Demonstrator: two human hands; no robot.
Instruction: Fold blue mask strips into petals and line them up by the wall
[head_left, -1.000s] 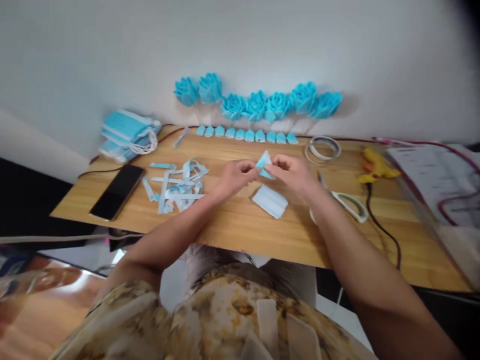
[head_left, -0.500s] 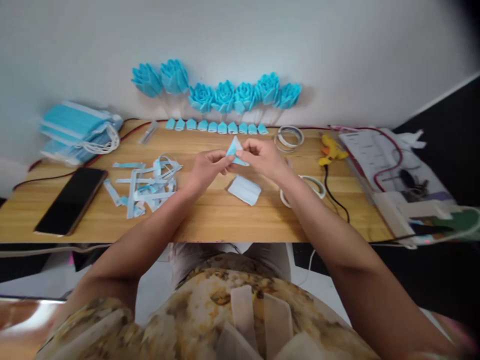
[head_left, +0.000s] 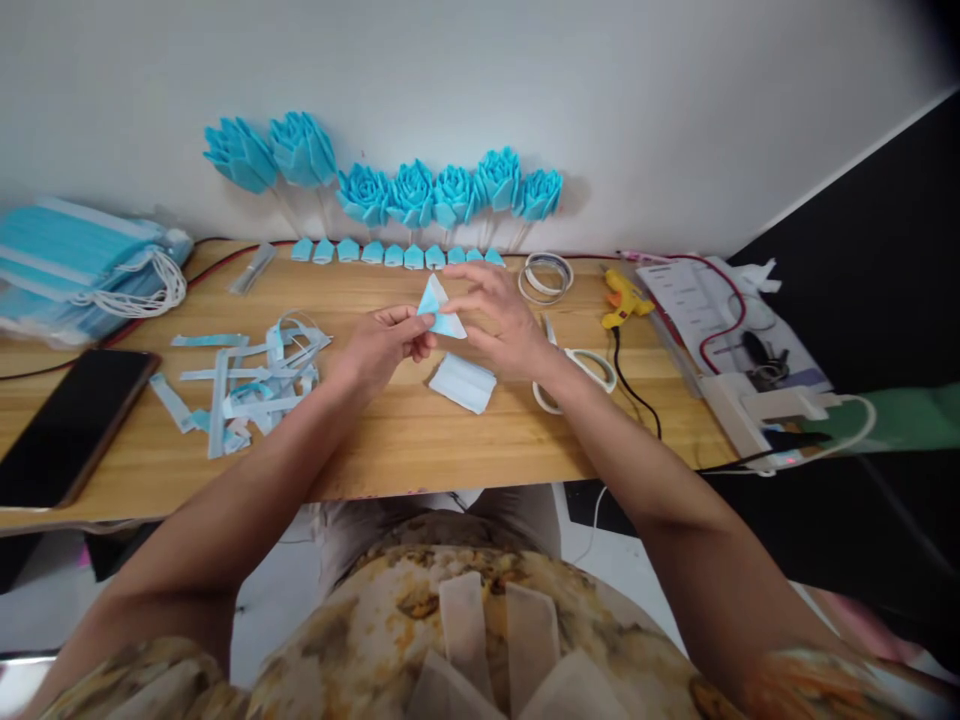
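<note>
Between the thumb and fingers of my left hand is a folded triangle of pale blue mask fabric, its tip pointing up. My right hand is at the triangle's right side with its fingers spread; a fingertip appears to touch the fabric. Just below lies a small stack of light blue fabric pieces. Behind my hands, several folded blue petals stand in a row; my right fingers are close to the row's right part. Scissors with white handles lie partly under my right forearm.
Several blue fabric flowers on sticks lean against the wall. At left are a pile of face masks, a phone and fabric scraps. Tape rolls, a yellow glue gun and a power strip are at right.
My right hand has let go of the triangle and spread its fingers. My left hand still holds the triangle. The whole view has shifted, so the table things appear further left.
</note>
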